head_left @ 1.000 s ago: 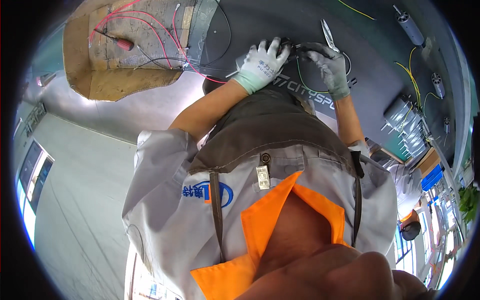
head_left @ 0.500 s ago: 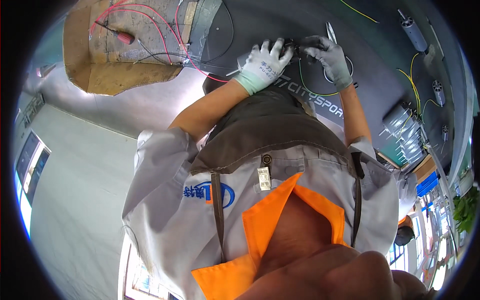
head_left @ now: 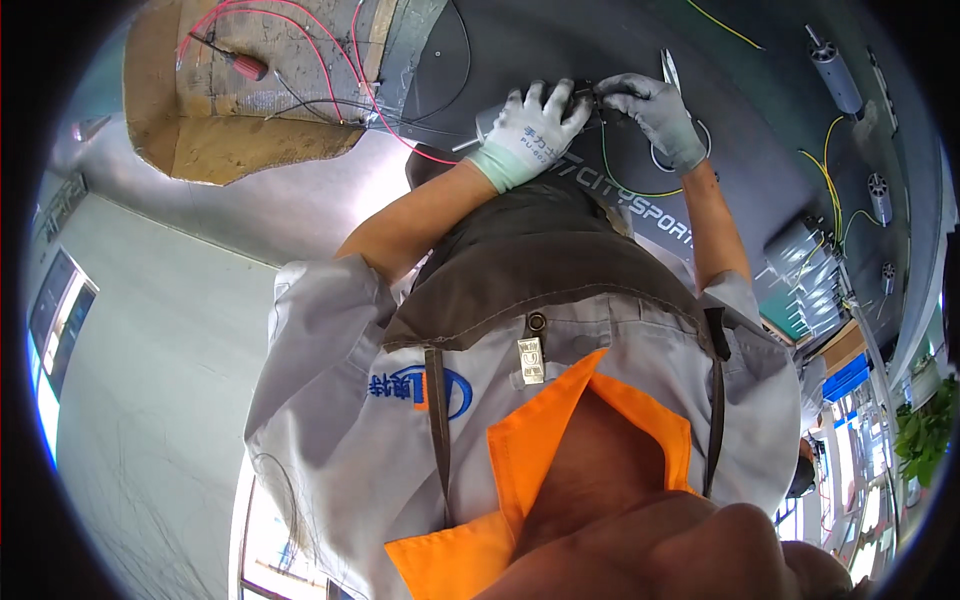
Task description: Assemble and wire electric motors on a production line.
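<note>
My left hand, in a pale coated glove, lies wrapped over a grey metal motor. Its thin shaft sticks out to the left, and the rest is mostly covered by the hand. At the motor's dark right end, my right hand, in a greyer glove, has thumb and fingers pinched together; what is between them is too small to make out. A green-yellow wire loops down from that end. Scissors lie under or beside the right hand, blades pointing away, partly hidden.
At left, a cut cardboard box holds a red-handled screwdriver and red wires. To the right are a separate motor, smaller motors with yellow wires, and a cluster of several motors. A dark printed mat covers the bench.
My right fingers have shifted slightly toward the motor's end and closed in on it. The left hand stays on the motor. The whole view has shifted a little.
</note>
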The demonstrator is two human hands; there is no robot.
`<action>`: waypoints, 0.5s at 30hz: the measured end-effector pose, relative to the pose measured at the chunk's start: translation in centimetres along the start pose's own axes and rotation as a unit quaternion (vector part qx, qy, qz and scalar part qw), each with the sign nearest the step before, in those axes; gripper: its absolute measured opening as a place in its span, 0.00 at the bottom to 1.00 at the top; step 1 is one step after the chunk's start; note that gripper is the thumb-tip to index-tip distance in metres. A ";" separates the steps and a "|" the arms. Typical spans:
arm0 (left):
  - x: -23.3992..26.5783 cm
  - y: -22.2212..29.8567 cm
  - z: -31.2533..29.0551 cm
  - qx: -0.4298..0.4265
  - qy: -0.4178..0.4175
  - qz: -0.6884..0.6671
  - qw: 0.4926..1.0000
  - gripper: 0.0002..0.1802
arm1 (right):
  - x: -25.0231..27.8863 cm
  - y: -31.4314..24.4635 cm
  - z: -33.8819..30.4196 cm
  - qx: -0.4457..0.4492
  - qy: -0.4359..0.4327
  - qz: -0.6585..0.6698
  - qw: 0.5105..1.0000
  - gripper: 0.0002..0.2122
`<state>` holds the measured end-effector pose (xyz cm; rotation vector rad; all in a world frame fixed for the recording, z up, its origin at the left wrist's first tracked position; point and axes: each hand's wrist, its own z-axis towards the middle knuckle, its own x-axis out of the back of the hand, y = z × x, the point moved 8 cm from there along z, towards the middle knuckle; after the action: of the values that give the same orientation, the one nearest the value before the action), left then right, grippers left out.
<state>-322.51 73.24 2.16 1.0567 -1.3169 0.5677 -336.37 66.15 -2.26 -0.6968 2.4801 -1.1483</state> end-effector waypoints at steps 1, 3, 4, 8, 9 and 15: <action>0.0 0.0 0.0 0.000 0.000 0.000 1.000 0.26 | -0.1 0.0 0.1 -0.007 -0.012 -0.010 1.000 0.11; 0.0 0.0 0.0 0.000 0.008 -0.003 1.000 0.26 | 0.1 0.5 0.6 0.005 -0.024 -0.022 0.999 0.11; 0.0 0.1 0.0 -0.001 0.008 -0.004 1.000 0.26 | 0.1 0.5 0.8 0.018 -0.035 -0.034 0.999 0.11; -0.3 0.0 0.1 -0.001 0.003 -0.010 1.000 0.26 | 0.2 0.7 1.8 -0.013 -0.069 -0.021 0.997 0.11; -0.3 0.0 0.0 -0.001 0.001 -0.011 1.000 0.26 | 0.2 0.5 1.9 -0.031 -0.077 -0.040 0.996 0.11; -0.2 0.1 0.1 -0.004 0.008 -0.014 1.000 0.28 | 0.1 0.4 1.7 -0.050 -0.085 -0.009 0.995 0.10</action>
<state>-322.70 73.30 2.01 1.0604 -1.2875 0.5481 -335.81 65.24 -3.61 -0.8108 2.4051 -0.9336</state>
